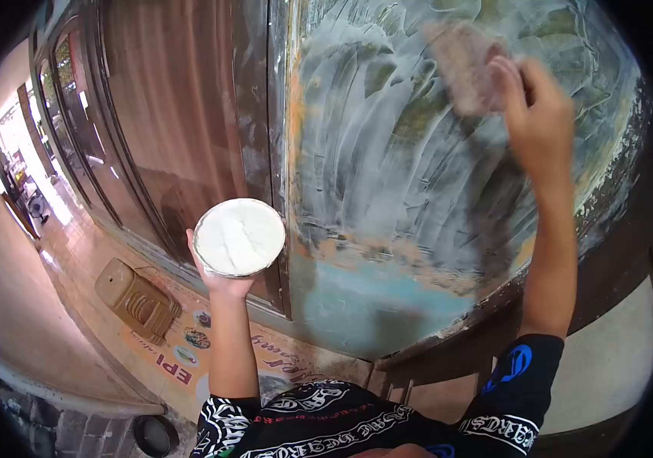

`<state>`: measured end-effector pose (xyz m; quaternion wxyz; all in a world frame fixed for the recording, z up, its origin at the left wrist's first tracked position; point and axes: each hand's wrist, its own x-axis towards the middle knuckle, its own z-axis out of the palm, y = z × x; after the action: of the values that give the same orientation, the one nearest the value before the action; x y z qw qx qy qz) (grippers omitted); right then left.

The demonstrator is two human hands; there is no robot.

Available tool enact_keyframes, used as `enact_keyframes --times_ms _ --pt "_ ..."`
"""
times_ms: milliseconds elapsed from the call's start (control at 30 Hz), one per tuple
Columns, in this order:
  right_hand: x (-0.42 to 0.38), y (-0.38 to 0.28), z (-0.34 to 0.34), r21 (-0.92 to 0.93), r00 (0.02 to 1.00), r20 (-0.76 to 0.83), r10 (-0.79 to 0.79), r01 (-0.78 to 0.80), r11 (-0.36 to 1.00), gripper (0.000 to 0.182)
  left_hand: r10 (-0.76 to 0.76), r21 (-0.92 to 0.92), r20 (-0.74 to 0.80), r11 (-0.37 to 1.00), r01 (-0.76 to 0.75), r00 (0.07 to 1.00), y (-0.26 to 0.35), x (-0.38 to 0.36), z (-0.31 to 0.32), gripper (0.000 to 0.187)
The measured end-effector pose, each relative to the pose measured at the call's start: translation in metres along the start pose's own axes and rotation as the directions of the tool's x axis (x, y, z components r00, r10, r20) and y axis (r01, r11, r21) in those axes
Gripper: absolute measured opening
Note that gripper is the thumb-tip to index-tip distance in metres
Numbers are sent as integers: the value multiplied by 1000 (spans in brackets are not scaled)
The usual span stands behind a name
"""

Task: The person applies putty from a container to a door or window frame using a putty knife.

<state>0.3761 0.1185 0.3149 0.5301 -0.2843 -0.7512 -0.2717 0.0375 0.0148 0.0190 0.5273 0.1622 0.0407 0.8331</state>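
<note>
My left hand (229,284) holds up a round, shallow dish (239,238) from below, its fingers mostly hidden beneath it. White powdery material fills the dish, with a ridge across the middle. Higher up on the right, my right hand (534,107) grips a brownish-pink cloth (460,70), smeared by motion. That cloth overlaps the upper part of a glass-like panel (372,168), which is covered in whitish curved streaks over dark green patches. Along the panel's lower part, a pale blue band (365,294) and orange-brown stains show.
A dark wooden door or frame (181,99) borders the panel on the left. On the floor below are a brown plastic stool (132,298) and a printed banner (181,336). A dark round pot (155,435) stands lower left. A fan (38,206) is farther back.
</note>
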Motion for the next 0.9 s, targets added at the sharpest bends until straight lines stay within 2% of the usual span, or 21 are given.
enact_keyframes --times_ms 33,67,100,133,167,233,300,400,433,467,500,533,567,633,667,733,767,800,833,867,900 --pt "-24 -12 15 77 990 -29 -139 141 987 18 10 -3 -10 1000 -10 1000 0 -1 1 76" --pt "-53 -27 27 121 982 127 -138 123 985 21 16 -6 -8 1000 -16 1000 0 0 -4 76" --pt "-83 -38 40 76 913 293 -283 273 959 23 12 -5 -7 1000 -13 1000 -1 0 -5 76" --pt "-125 -43 63 92 824 472 -314 308 947 22 12 -18 -7 1000 -12 1000 -3 1 -6 76" --pt "-158 -48 85 231 762 531 -371 291 928 18 8 -31 -10 999 -9 1000 -5 -1 -7 76" --pt "-202 -42 122 186 601 657 -455 455 871 17 -8 -35 -22 999 7 1000 -12 -4 -6 76" --pt "-174 -34 125 90 658 647 -386 436 895 19 -30 -30 -35 999 29 999 -17 -1 0 77" --pt "-74 -18 93 -134 850 497 -176 275 952 29 -35 -28 -35 999 34 999 -19 1 7 79" --pt "-39 -7 73 -230 903 390 -180 285 930 31 -11 -12 -57 1000 10 998 -20 1 9 79" --pt "-5 6 55 -232 972 218 -83 135 963 29 -59 -68 91 996 65 994 -19 2 5 79" --pt "25 28 40 -228 988 91 -125 143 963 31 -58 -68 91 996 64 994 -18 5 5 79" --pt "54 56 22 -401 977 53 -205 209 892 34 -41 -72 78 996 47 996 -17 5 3 79" --pt "76 53 -6 -240 998 -17 68 -70 968 31 -25 -75 64 997 29 998 -16 5 3 79" --pt "101 88 -35 9 977 -210 -44 47 999 22 -11 -27 49 1000 13 999 -15 4 7 78" --pt "96 101 -41 9 976 -211 -44 47 999 22 4 -25 27 1000 -3 1000 -13 3 7 78" --pt "77 112 -52 59 999 15 44 -44 997 28 25 13 -38 1000 -25 999 -14 4 8 78" --pt "41 64 -41 255 992 103 73 -97 962 26 23 10 -40 1000 -23 999 -15 3 9 78" --pt "7 31 -30 232 969 237 73 -129 964 29 22 2 -34 1000 -22 999 -16 3 10 78" --pt "-36 6 -9 60 943 331 -39 20 998 27 19 -7 -28 1000 -19 999 -17 3 9 78" --pt "-78 1 13 137 861 491 -132 74 988 21 12 -17 9 1000 -12 1000 -18 4 3 78" --pt "-116 -16 27 109 733 660 -166 126 986 22 5 -18 7 1000 -4 1000 -20 5 -1 78"
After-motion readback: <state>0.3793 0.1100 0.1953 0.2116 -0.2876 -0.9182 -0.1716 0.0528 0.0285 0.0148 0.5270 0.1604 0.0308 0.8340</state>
